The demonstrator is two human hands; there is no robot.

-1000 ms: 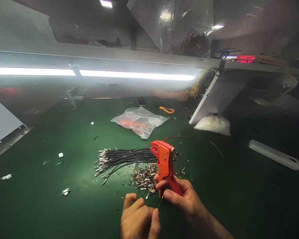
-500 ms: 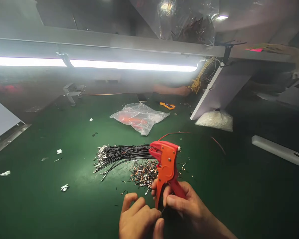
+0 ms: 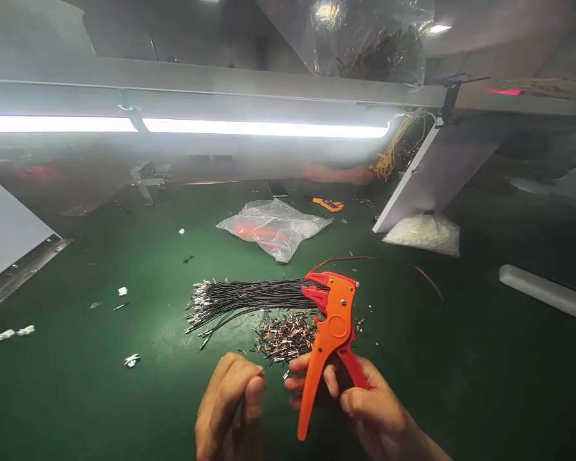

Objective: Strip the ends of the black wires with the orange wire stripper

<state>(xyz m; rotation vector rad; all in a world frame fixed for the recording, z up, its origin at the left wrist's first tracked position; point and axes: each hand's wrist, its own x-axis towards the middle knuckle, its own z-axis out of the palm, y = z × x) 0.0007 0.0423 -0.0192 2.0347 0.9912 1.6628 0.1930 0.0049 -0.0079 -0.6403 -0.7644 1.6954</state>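
An orange and red wire stripper (image 3: 335, 326) is in my right hand (image 3: 381, 406), tilted with its head up and its red jaws apart. The fingers pass behind its handles, and the thumb lies by the red one. To the left, my left hand (image 3: 230, 403) is closed, thumb against the curled fingers; anything pinched there is too hidden to make out. Beyond the hands lies a bundle of black wires (image 3: 254, 294) with silvery terminals at the left ends. The stripper's head covers its right end. A heap of short wire scraps (image 3: 283, 336) sits just nearer than the bundle.
Farther back on the green tabletop (image 3: 153, 269) are a clear plastic bag (image 3: 278, 227) with orange contents, a yellow tool (image 3: 328, 204) and a bag of white pieces (image 3: 425, 234). A leaning white panel (image 3: 408, 176) stands behind that bag. A light bar (image 3: 264, 128) crosses above.
My left hand has moved left, away from the stripper and my right hand. The stripper has shifted slightly right with its orange handle more visible. The dark strand between the hands no longer shows.
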